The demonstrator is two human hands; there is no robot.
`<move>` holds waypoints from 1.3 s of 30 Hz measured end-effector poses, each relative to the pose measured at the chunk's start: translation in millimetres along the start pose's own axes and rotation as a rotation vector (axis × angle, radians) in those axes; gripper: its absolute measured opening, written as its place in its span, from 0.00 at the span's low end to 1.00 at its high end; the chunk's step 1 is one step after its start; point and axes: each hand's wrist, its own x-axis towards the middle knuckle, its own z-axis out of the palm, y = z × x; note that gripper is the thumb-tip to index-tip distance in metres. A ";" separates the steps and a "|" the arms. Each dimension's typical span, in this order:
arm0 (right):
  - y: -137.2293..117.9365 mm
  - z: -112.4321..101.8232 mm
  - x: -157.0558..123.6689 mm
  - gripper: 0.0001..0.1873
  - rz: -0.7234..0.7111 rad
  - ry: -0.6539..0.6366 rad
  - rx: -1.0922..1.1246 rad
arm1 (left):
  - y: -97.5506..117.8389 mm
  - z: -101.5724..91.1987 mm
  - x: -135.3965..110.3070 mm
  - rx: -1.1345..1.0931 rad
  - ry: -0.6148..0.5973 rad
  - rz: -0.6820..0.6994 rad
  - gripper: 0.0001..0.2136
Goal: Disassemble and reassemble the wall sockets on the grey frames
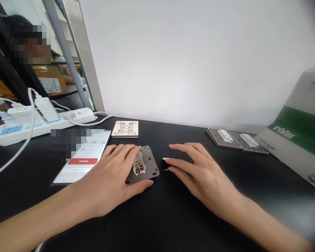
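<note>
A grey wall-switch plate (151, 161) lies on the black table under my left hand (111, 176). In its middle, a white-rimmed opening shows several brass contacts (139, 166). My left fingers rest over the plate's left part, and the thumb stretches along its near edge, so that side is hidden. Just right of the plate, my right hand (199, 168) has its thumb and index finger around a small white piece (166, 159). Only light edges of this piece show, with a dark gap between them; the other fingers are stretched out above it.
A phone (78, 168) showing a timer lies left of my left hand. Behind stand a stacked white switch frame (125, 128) and a power strip (42, 124) with cables. At the right are two plates with white modules (224, 135) and a green-and-white box (291, 129). A person is at the upper left.
</note>
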 end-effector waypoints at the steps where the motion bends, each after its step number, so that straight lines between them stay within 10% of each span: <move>1: -2.5 -0.4 1.0 0.09 -0.028 -0.014 -0.020 | -0.1 -0.8 0.1 0.006 0.000 0.012 0.34; 18: -16.9 0.8 17.3 0.08 -0.120 -0.097 -0.161 | 1.2 -4.6 -2.8 -0.019 0.050 0.078 0.34; 24: -11.1 -29.2 28.8 0.04 0.199 -0.051 0.085 | -2.9 -2.7 -5.6 -0.090 0.054 0.109 0.34; 34: 3.5 4.7 114.4 0.03 0.308 -0.508 0.191 | 1.6 -4.6 -6.8 -0.140 0.040 0.178 0.35; 39: 18.6 16.7 114.0 0.11 0.288 -0.656 0.154 | -2.8 -7.8 -5.6 -0.158 0.020 0.204 0.38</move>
